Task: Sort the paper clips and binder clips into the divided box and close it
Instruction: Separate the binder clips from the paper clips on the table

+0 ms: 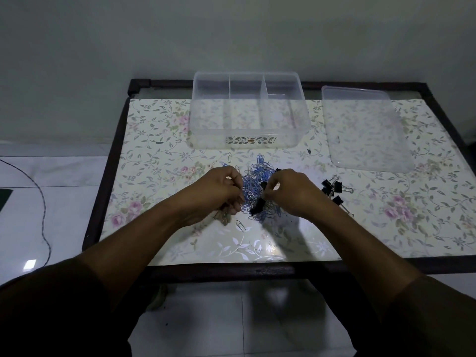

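Observation:
A mixed heap of blue and silver paper clips [258, 173] with a few black binder clips [257, 206] in it lies at the table's middle. My left hand [219, 191] pinches silver paper clips at the heap's left edge. At the right edge, my right hand [289, 190] has its fingertips closed on a black binder clip. A separate group of black binder clips [333, 189] lies to the right. The clear divided box [247, 141] stands open behind the heap, its compartments bare. Its clear lid [371, 161] lies flat to the right.
The floral-covered table [154, 140] has a dark frame and stands against a wall. Single silver paper clips lie apart from the heap, one loose clip [229, 157] near the box and another stray clip [240, 225] toward me. A black cable [42, 202] runs over the tiled floor at the left.

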Tool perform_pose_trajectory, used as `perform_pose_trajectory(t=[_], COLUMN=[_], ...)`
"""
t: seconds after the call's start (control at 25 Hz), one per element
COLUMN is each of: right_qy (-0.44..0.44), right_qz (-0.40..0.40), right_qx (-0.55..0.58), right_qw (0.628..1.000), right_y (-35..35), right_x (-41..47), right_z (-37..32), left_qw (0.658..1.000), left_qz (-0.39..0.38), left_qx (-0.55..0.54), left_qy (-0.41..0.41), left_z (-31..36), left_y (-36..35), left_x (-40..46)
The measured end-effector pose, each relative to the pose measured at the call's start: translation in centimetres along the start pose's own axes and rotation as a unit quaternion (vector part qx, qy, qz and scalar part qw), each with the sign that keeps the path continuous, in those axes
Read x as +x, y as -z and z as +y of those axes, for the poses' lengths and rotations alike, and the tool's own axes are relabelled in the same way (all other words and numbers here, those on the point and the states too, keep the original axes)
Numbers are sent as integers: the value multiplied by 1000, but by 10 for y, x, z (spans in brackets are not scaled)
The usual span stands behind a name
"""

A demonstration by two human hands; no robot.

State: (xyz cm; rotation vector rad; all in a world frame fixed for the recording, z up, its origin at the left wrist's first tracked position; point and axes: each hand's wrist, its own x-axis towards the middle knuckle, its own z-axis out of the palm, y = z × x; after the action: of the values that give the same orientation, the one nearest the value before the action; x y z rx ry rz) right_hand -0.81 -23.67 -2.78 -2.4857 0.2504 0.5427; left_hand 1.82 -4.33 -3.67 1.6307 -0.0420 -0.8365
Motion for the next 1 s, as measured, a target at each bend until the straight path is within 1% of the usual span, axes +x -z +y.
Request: perform_pose_trajectory(t=[0.08,0.12,0.16,0.2,0.24,0.28,0.32,0.36,0.4,0.44,0.48,0.52,0.56,0.6,0.64,0.68,0.72,0.76,0.8,0.84,0.88,0.92,0.96,1.0], right_qy=[20,24,29,36,45,52,52,40,12,-34,-85,-128,-158,-178,-188,-190,-193,-192,-188,-179,-166,-148,-134,-120], right_qz=[-2,-7,-6,-4,-5,-11,-15,-19,-15,-8,-13,-25,-37,-47,-56,-60,-60,-56,-52,-40,-24,-7,3,6], right_qx=[-100,-140,-164,-175,-178,-165,-126,-53,64,212,362,487,566,608,631,648,662,670,666,644,611,576,547,521], right_qw=[995,990,986,984,983,985,991,998,998,977,928,864,808,773,751,735,722,715,720,743,774,804,826,845], right_y=[-7,-11,-14,-17,-18,-17,-13,-8,-1,8,15,21,26,27,28,27,26,25,24,24,23,20,16,13], right_x=[-5,-7,-7,-7,-5,-4,-1,0,1,2,3,4,5,5,5,5,6,8,11,12,14,16,18,18], right_z=[0,-1,-2,-2,-1,0,2,4,6,8,12,15,19,22,25,27,28,29,29,28,27,25,24,22], left_qw=[993,989,990,997,998,979,932,874,828,795,770,745,717,690,670,658,659,675,713,767,830,898,960,994], left_qz=[-10,-11,-6,11,35,56,68,63,43,25,17,12,10,11,11,7,3,1,5,14,28,41,43,32], left_qx=[-111,-132,-123,-64,48,192,338,455,525,567,595,621,644,666,681,689,688,674,641,587,509,397,246,76], left_qy=[49,63,64,46,8,-43,-107,-162,-193,-212,-228,-245,-265,-283,-297,-303,-305,-300,-285,-259,-227,-184,-127,-67], left_z=[3,5,6,7,4,1,-5,-11,-15,-18,-21,-22,-20,-19,-17,-15,-14,-12,-9,-3,3,7,11,16], left_y=[2,3,3,1,0,-2,-4,-8,-11,-14,-16,-18,-21,-24,-27,-29,-31,-33,-35,-37,-38,-38,-35,-30], left_x=[2,3,3,3,2,2,2,4,5,7,11,15,18,21,23,24,24,23,21,18,16,17,18,17])
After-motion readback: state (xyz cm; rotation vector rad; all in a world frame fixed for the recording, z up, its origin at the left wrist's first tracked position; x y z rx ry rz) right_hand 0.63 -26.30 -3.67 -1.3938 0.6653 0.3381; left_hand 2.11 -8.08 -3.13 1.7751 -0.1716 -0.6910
